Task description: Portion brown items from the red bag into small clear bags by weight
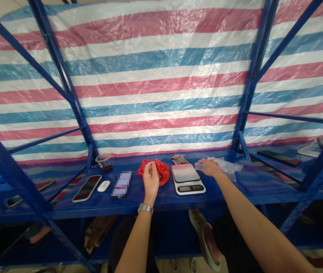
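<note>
Big striped tarp (155, 76) in pink, white and blue fills the whole background, hung behind a blue steel shelving rack (252, 87). I'm looking down at one blue metal shelf (167, 201), and the lower part of the rack is dark, with a beige clog (204, 239) visible below it.

Middle of the shelf is a white digital kitchen scale (186, 178) with a pink-tinted top and a dark display, and I can't read anything on it. Just left of it is a crumpled red plastic bag (161, 172), with the left hand (150, 178) pinching it between its fingertips. A metal wristwatch (145, 208) sits on that wrist. The right hand (210, 168) is lying on a clear plastic bag (224, 165) right of the scale, fingers close together, but I can't tell if it's actually gripping.

Further left are a smartphone (87, 188), a white earbud case (103, 185), a pixelated-out packet (121, 184) with no readable label, and a small clear cup (103, 161). A small packet (179, 159) sits behind the scale, too small to read.
</note>
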`<state>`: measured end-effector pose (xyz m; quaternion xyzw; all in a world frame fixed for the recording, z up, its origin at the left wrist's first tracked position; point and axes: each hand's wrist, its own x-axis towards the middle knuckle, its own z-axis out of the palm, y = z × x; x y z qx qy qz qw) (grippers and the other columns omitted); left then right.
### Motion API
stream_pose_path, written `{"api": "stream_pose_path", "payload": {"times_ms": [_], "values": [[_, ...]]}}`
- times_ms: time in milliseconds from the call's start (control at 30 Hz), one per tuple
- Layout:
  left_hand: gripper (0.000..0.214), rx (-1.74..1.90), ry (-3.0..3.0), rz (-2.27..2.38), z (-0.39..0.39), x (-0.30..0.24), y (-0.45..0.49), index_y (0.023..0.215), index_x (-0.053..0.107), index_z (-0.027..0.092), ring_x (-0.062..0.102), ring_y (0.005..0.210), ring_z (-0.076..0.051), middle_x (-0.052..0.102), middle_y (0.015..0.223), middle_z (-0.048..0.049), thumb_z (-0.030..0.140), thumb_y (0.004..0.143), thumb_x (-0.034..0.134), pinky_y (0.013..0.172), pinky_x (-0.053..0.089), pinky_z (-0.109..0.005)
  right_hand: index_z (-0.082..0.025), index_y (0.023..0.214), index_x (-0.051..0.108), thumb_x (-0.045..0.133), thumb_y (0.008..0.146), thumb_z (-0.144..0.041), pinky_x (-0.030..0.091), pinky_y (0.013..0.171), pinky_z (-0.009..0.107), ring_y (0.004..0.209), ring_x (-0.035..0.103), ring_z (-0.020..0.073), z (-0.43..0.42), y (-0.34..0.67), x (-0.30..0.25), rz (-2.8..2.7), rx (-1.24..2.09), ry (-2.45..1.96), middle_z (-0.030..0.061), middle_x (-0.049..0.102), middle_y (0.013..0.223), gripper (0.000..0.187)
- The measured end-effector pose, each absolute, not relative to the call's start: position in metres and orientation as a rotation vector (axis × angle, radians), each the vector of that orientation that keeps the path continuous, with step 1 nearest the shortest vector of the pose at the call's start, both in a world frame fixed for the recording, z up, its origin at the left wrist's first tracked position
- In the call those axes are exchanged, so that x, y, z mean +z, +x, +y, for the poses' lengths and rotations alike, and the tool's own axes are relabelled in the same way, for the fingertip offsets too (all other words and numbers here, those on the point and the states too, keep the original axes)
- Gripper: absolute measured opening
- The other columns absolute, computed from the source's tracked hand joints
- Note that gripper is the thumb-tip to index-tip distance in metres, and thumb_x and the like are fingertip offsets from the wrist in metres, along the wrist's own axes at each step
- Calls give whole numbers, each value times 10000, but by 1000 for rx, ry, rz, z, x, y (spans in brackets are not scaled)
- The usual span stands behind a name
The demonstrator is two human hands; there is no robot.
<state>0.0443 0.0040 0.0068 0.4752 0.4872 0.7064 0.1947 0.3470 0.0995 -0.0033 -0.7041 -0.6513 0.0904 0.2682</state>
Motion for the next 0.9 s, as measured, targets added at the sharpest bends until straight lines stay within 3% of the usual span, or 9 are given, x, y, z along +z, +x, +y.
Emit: {"api": "stream_pose_path", "payload": {"times_ms": [133,233,333,433,533,667,800,900], "values": [[424,1975,1326,1335,6,7,47,1057,682,178,688,954,-230,732,1043,-110,578,949,594,887,546,-357,-258,1071,811,628,791,-115,361,1148,554,1266,636,349,96,351,-4,-1787,259,-1872,108,774,1217,364],[460,1963,1310,1301,7,6,52,1033,688,173,671,864,-212,722,963,-97,614,921,624,783,543,-326,-197,1134,790,599,851,-141,402,1109,582,1218,668,374,94,348,7,-1728,271,-1793,164,770,1201,346],[485,1898,1336,1251,7,6,60,1052,700,166,620,747,-170,701,922,-79,622,891,665,682,508,-292,-159,1264,729,572,933,-222,503,1040,481,1174,701,318,87,332,21,-1726,331,-1580,168,758,1235,371],[518,1779,1394,1202,3,8,68,1182,699,161,543,650,-112,703,1003,-77,560,853,736,632,482,-269,-193,1295,701,611,946,-333,565,958,378,1076,736,247,72,301,30,-1799,469,-1250,105,778,1195,386],[635,1634,1437,1173,-1,10,73,1309,681,170,511,609,-92,717,1001,-67,506,788,814,616,480,-263,-212,1272,706,682,896,-417,594,831,360,918,746,228,55,264,32,-1847,723,-874,86,789,1127,429],[527,1552,1421,1079,-3,14,74,1166,772,147,609,685,-160,727,823,-60,527,802,803,690,527,-303,-211,1174,738,715,849,-383,580,791,330,884,729,212,42,227,33,-1850,839,-718,70,787,1051,368],[510,1676,1207,918,-4,18,71,1116,787,159,694,902,-213,773,1000,-99,534,774,836,822,543,-314,-220,1128,745,685,881,-390,570,823,332,905,728,213,36,208,35,-1814,866,-650,54,788,1020,305],[553,1691,1062,904,-5,18,66,1114,784,162,672,805,-170,773,973,-82,524,709,886,719,509,-270,-217,1094,748,682,890,-403,564,819,329,895,725,211,34,200,34,-1784,895,-617,51,789,992,284]]}}
